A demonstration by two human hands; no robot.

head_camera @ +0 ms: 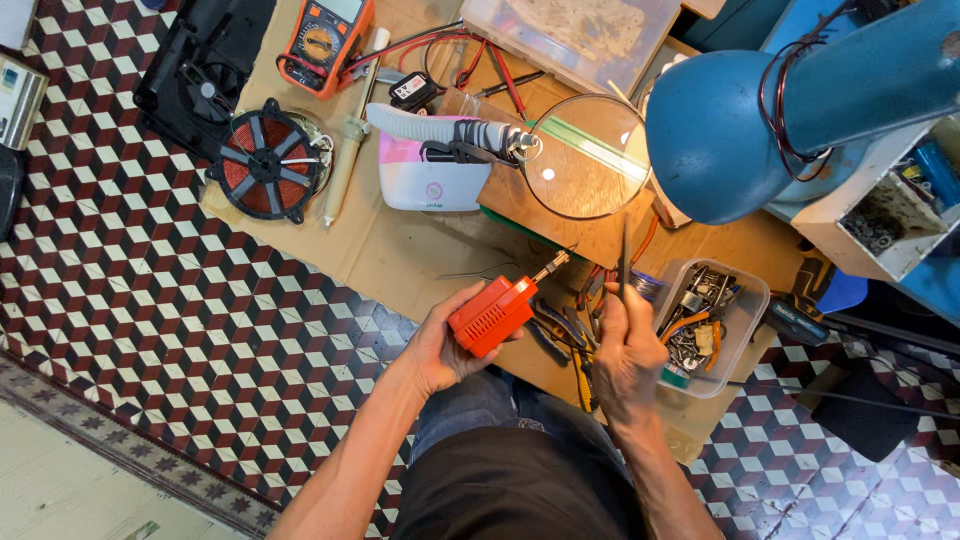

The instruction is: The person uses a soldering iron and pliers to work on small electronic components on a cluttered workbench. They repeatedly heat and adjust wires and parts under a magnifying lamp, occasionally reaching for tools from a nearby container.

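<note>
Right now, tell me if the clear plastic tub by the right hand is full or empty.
Partly full. The clear tub, lidless, holds a jumble of small metal parts beside the right hand.

Left hand (pixel 440 345) curls closed, palm up (forearm angled in), while right hand (pixel 625 350) seems pinched shut.

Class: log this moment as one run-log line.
left hand: grips orange soldering gun | right hand: holds thin dark rod upright | beside: clear parts tub

An electronics repair workshop: a multimeter (pixel 325 42), a copper coil (pixel 268 160), a magnifying glass (pixel 585 155) and a tub of spare parts (pixel 710 320).
</note>
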